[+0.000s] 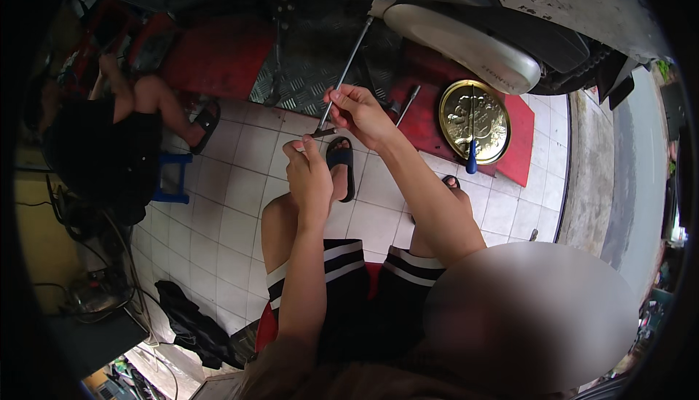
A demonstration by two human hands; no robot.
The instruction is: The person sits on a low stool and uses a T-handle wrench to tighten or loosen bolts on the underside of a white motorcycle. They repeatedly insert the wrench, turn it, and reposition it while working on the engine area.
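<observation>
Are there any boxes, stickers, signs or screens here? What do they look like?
No boxes, signs or screens show.
Scooter cover: long, rounded, off-white, upper right; small dark lettering near its end.
Tray: round, gold, embossed, on a red mat.

dim indoors | daylight from right (street side) | fisheye-bent, dark rim | lower-right blurred
</observation>
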